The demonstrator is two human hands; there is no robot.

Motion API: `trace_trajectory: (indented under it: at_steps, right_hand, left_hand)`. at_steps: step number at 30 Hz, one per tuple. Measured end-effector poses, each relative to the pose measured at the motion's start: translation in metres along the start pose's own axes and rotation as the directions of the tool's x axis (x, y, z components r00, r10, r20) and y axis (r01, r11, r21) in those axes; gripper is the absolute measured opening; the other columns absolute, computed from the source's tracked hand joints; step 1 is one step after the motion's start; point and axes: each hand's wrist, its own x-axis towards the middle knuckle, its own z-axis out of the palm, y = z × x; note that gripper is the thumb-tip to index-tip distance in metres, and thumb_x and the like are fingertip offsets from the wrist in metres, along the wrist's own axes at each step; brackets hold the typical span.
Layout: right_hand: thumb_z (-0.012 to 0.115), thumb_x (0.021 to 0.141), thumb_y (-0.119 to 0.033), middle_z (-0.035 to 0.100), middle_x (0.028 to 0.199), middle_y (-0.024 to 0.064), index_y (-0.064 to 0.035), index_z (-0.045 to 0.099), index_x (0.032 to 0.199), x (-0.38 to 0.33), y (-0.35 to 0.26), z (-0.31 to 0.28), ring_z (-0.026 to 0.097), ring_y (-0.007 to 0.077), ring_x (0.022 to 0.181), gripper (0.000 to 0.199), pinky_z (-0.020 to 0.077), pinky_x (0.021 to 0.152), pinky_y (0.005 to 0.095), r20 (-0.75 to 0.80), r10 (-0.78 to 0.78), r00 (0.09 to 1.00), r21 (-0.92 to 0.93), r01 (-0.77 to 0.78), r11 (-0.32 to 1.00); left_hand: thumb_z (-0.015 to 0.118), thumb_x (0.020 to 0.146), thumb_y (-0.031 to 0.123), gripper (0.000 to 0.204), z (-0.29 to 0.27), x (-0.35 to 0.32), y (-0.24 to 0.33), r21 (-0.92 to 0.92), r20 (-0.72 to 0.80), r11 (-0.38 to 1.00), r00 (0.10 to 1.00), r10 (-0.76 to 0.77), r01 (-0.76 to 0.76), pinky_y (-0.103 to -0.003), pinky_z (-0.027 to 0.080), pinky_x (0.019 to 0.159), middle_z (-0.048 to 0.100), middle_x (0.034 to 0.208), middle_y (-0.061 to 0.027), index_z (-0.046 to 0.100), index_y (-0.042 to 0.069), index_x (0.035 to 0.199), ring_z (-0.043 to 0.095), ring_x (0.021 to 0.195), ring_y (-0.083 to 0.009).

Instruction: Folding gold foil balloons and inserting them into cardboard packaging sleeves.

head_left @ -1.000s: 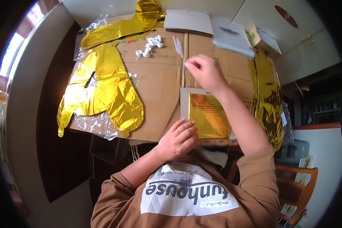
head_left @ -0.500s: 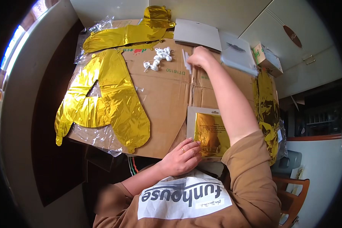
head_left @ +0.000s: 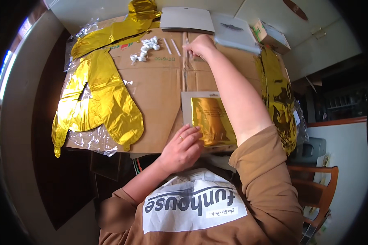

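My right hand (head_left: pixel 200 46) reaches over the far part of the cardboard, its fingers pinched at a thin pale straw (head_left: pixel 187 42); the fingertips are partly hidden. Just left of it, two white straws (head_left: pixel 176 47) lie apart, side by side. My left hand (head_left: pixel 181 148) is at the near edge, loosely bent, its fingertips at the lower left corner of a flat packet (head_left: pixel 210 118) with a gold foil front. Beyond the straws' left side are several small bundles of white string (head_left: pixel 145 49).
Gold letter-shaped foil balloons lie at the left (head_left: pixel 96 98) and far left (head_left: pixel 114 36). More gold foil (head_left: pixel 276 98) lines the right side. A grey-white flat box (head_left: pixel 187 19), a clear plastic sleeve (head_left: pixel 236 32) and a small carton (head_left: pixel 270 34) stand along the back.
The view has shifted, so everything sits higher and further left. My right hand has moved rightward from the straws, which now lie more spread out. My left fingers have curled slightly at the packet.
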Motion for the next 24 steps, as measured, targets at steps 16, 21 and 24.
trace_trajectory:
  at_steps: [16, 21, 24]
  right_hand:
    - [0.07, 0.091, -0.007, 0.057, 0.08, 0.012, -0.0027, 0.072, 0.111, -0.375, 0.157, -0.11, 0.058, 0.0249, 0.071, 0.021, 0.048, 0.068, 0.036, -0.12, -0.352, 0.928, -0.119, 0.339, 0.933]
    - [0.077, 0.084, -0.009, 0.06, 0.079, 0.0083, -0.0067, 0.072, 0.102, -0.4, 0.181, -0.077, 0.064, 0.029, 0.07, 0.019, 0.0524, 0.062, 0.0386, -0.239, -0.442, 0.865, -0.264, 0.381, 0.886]
    - [0.077, 0.083, -0.009, 0.058, 0.079, 0.0072, -0.0077, 0.071, 0.102, -0.396, 0.184, -0.066, 0.063, 0.0272, 0.07, 0.02, 0.0533, 0.063, 0.0384, -0.231, -0.508, 0.83, -0.354, 0.415, 0.838]
  left_hand:
    - [0.079, 0.076, 0.009, 0.028, 0.042, 0.055, 0.014, -0.008, 0.144, 0.986, 0.976, 0.166, -0.167, -0.048, 0.05, 0.099, 0.064, 0.106, -0.0126, 0.066, 0.005, 0.101, 0.062, 0.112, -0.0341]
    - [0.079, 0.08, 0.006, 0.021, 0.052, 0.051, 0.01, -0.008, 0.118, 0.981, 0.974, 0.195, -0.195, -0.05, 0.051, 0.099, 0.066, 0.104, -0.0105, 0.067, 0.004, 0.097, 0.066, 0.109, -0.0332]
    - [0.078, 0.081, 0.004, 0.019, 0.053, 0.051, 0.017, 0.01, 0.101, 0.986, 0.981, 0.164, -0.166, -0.05, 0.05, 0.101, 0.068, 0.102, -0.0093, 0.068, 0.004, 0.097, 0.068, 0.108, -0.031]
